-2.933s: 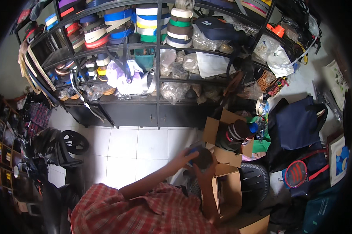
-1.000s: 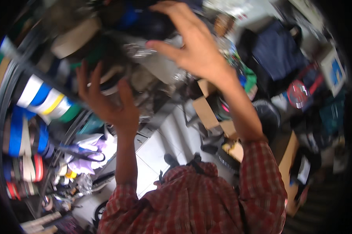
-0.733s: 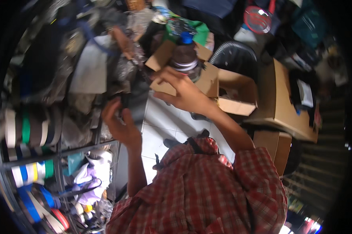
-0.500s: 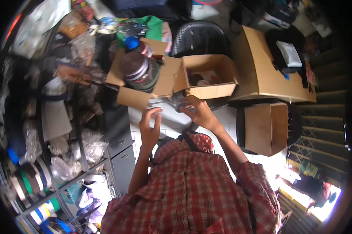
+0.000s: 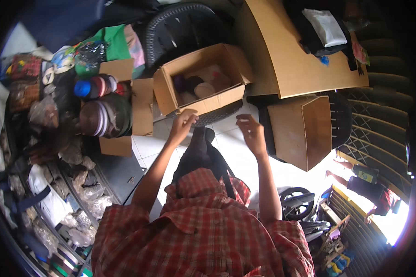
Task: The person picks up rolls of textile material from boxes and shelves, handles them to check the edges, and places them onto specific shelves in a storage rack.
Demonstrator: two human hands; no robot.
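Note:
My left hand point(image 5: 184, 127) is raised just in front of an open cardboard box point(image 5: 211, 102), close to its near left corner, with loosely bent fingers and nothing visible in them. I cannot tell whether the fingertips touch the cardboard. To the right, my right hand point(image 5: 252, 132) hangs in the air with its fingers partly curled and apart, also with nothing visible in it. Inside the box lie several rounded rolls, one of them beige point(image 5: 204, 90), others dark. The box sits on a black chair point(image 5: 219, 114).
At left, another open carton point(image 5: 142, 104) holds stacked rolls of tape or ribbon point(image 5: 100, 117). A third carton point(image 5: 293, 124) rests on a black chair at right, below a wooden table point(image 5: 305, 69). Shelves with plastic-wrapped goods point(image 5: 86, 203) line the left. Another person point(image 5: 374, 191) is at far right.
My view has turned right and moved closer to the middle box. My hands have moved apart, the left nearer that box and the right further right.

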